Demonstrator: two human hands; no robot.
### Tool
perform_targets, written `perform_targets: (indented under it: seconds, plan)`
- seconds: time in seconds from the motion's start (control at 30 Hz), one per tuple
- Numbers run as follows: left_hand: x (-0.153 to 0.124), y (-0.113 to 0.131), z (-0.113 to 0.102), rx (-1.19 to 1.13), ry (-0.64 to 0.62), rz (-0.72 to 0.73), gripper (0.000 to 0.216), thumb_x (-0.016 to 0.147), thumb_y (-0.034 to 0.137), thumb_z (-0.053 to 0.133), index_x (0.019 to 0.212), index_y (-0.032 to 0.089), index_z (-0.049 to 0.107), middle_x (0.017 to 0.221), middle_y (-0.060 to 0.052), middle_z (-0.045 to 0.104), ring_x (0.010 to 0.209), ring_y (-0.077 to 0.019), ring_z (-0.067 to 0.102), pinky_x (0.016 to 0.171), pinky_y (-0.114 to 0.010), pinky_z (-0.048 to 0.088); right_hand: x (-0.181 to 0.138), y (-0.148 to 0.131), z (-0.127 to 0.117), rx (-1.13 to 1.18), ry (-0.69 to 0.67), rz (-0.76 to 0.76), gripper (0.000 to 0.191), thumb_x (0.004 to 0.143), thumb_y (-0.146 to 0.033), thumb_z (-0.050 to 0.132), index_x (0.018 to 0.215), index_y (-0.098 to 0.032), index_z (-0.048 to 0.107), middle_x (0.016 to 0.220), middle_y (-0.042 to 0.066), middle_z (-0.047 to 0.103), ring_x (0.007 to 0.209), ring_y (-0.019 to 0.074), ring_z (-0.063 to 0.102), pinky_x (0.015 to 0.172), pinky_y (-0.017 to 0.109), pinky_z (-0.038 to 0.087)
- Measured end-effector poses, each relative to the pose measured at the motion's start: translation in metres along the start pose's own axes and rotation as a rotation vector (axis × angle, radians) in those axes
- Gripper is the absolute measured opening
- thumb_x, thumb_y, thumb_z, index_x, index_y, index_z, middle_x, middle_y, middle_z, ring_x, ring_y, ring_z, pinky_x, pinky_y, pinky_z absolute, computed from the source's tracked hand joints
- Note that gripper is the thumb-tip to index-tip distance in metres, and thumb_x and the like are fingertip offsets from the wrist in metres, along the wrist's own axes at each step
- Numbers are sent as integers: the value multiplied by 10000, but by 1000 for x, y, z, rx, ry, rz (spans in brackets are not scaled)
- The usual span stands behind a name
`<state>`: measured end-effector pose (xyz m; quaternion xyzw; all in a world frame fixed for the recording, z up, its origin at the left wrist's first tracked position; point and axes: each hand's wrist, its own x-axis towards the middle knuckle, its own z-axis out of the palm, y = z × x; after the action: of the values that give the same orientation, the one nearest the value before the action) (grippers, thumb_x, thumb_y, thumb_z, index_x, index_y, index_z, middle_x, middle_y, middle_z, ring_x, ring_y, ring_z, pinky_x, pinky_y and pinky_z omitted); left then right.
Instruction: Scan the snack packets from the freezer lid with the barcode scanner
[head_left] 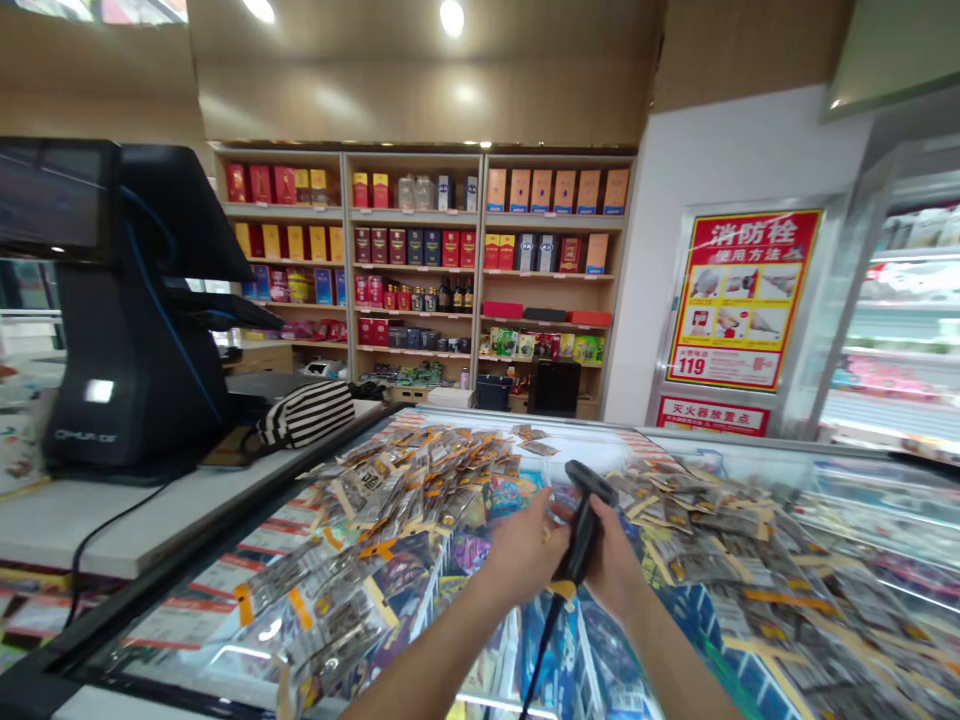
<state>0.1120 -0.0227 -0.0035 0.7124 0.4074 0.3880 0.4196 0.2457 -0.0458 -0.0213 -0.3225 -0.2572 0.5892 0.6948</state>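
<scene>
A black barcode scanner (pixel 583 510) with a yellow band at the base of its handle and a dark cable hanging down is held upright between both hands. My right hand (pixel 613 562) wraps round the handle from the right. My left hand (pixel 523 548) closes against the handle from the left. Both hands hover over a glass-topped chest freezer (pixel 225 590) whose lid is covered with several small silver and orange snack packets (pixel 405 490).
A black point-of-sale terminal (pixel 127 310) stands on the white counter (pixel 112 520) at left, with a striped pouch (pixel 307 412) beside it. Wooden shelves (pixel 420 270) of boxed goods line the back wall. A red fire-hydrant poster (pixel 742 300) and a glass-door cooler (pixel 892 320) stand at right.
</scene>
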Motion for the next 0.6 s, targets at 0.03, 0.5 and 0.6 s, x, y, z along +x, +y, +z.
perform_targets:
  seconds: [0.03,0.5,0.6]
  plan:
    - [1,-7,-12,116,59,7,391,676,318,514,1047,195,495,945,-106,582,973,-286,469,826,-354,281,0,-5,-4,18,16,16,295,660,-429,519,888,-244,536,632,-1,602,549,152,549,494,275,427]
    - [21,-70,-58,853,200,-77,259,709,219,458,961,207,517,970,-69,585,979,-214,479,804,-297,341,-11,-8,-4,16,-197,149,422,722,-338,485,1120,-221,407,589,-17,536,409,76,440,358,200,360]
    - [21,-73,-55,826,272,-140,387,664,243,520,1022,105,472,1034,-165,545,1051,-291,415,826,-358,327,-12,-8,-5,25,-235,153,433,736,-357,458,1138,-208,398,587,-5,544,405,78,440,353,199,358]
